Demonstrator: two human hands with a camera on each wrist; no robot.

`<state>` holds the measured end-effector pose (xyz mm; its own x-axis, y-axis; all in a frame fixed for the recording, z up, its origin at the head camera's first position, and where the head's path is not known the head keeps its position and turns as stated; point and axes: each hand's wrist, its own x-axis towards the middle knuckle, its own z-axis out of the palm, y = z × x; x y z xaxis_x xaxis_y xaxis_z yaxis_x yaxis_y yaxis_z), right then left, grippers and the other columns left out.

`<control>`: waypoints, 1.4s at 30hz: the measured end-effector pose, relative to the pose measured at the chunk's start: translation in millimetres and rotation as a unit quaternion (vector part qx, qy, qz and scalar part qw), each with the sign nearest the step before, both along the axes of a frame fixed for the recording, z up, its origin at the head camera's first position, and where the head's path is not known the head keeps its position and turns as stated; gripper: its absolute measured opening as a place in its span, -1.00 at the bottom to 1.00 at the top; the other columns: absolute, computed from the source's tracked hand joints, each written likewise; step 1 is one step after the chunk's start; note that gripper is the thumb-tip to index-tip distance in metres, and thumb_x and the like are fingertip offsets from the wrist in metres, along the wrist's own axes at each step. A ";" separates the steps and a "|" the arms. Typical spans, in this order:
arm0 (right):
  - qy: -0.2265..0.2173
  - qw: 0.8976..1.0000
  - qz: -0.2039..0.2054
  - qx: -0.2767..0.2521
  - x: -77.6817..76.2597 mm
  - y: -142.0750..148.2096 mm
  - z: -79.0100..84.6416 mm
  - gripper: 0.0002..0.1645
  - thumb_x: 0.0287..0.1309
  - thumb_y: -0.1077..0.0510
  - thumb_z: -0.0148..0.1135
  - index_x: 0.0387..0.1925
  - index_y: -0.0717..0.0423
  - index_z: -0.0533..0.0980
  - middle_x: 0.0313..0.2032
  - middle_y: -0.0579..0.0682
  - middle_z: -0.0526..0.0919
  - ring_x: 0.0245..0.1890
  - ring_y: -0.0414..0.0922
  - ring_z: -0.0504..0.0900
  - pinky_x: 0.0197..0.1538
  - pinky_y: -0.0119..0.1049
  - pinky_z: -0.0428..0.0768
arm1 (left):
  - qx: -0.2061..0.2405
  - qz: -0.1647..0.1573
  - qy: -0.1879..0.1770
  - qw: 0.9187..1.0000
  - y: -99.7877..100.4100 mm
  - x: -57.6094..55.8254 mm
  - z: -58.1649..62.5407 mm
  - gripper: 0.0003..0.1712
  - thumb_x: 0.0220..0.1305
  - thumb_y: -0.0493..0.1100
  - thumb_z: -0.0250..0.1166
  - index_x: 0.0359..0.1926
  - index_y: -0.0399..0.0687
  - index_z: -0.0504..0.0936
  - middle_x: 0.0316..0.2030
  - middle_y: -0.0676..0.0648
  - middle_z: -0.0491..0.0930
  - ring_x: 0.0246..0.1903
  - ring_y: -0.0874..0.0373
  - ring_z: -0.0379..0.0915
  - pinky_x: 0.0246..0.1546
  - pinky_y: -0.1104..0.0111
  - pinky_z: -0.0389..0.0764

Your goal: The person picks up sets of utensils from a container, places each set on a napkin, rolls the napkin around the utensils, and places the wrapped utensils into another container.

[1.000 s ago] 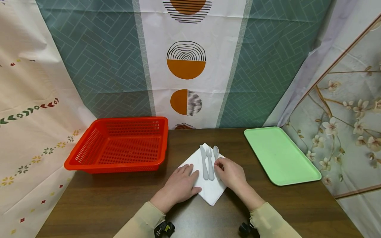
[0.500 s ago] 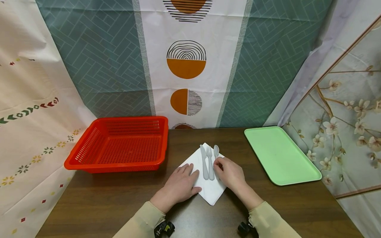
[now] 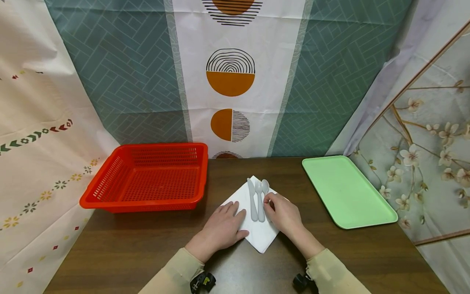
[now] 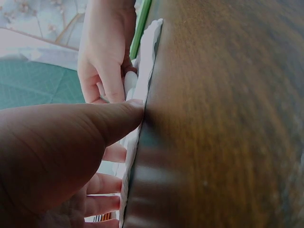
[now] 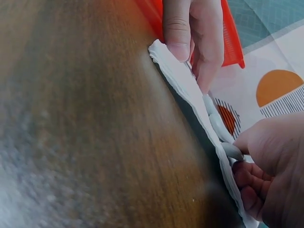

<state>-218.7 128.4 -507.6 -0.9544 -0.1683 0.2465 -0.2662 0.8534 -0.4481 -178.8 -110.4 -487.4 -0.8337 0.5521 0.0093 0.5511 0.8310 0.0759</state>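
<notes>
A white folded napkin [image 3: 261, 241] lies cornerwise on the brown table, with a grey knife [image 3: 252, 204], a grey fork [image 3: 260, 206] and a grey spoon [image 3: 265, 186] side by side on it. My right hand [image 3: 284, 212] pinches the spoon by its handle, most of which the fingers hide in the head view. In the right wrist view the end of the spoon handle [image 5: 232, 151] shows between thumb and fingers. My left hand [image 3: 225, 226] rests with fingers spread on the napkin's left side, its thumb [image 4: 126, 118] at the near edge.
A red plastic basket [image 3: 143, 206] stands at the back left. At the right lies a light green tray [image 3: 349, 192]. Patterned cloths hang behind the table [image 3: 128, 253] and along both sides.
The spoon's bowl has shifted slightly left, closer to the fork, with my right hand still pinching its handle. My left hand, the knife and the napkin stay where they were.
</notes>
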 end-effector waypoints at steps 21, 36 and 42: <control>-0.039 0.999 0.020 -0.013 12.4 9.8 11.4 -0.79 0.44 0.13 0.46 0.04 0.02 0.72 -0.23 -0.11 0.62 -0.31 -0.18 0.58 -0.21 -0.19 0.63 | -0.003 0.000 -0.011 1.000 1.9 -1.4 -0.4 -0.25 0.51 0.27 0.38 0.51 -0.05 0.60 0.53 -0.29 0.44 0.52 -0.26 0.36 0.52 -0.11 0.40; 0.008 0.989 0.140 0.055 24.5 32.3 11.4 -0.46 0.29 0.12 0.62 0.26 0.13 0.71 0.29 0.08 0.69 0.30 0.11 0.66 0.24 0.13 0.69 | -0.004 0.007 -0.020 1.000 0.9 -3.0 -2.2 -0.23 0.51 0.28 0.37 0.53 -0.03 0.58 0.56 -0.29 0.42 0.54 -0.26 0.33 0.53 -0.12 0.38; 0.021 0.988 0.140 0.057 24.8 32.4 7.9 -0.47 0.26 0.12 0.65 0.23 0.12 0.73 0.28 0.08 0.69 0.30 0.11 0.66 0.22 0.12 0.70 | -0.005 0.006 -0.016 1.000 1.3 -2.7 -3.2 -0.23 0.51 0.29 0.37 0.53 -0.02 0.59 0.55 -0.28 0.43 0.54 -0.26 0.34 0.53 -0.12 0.39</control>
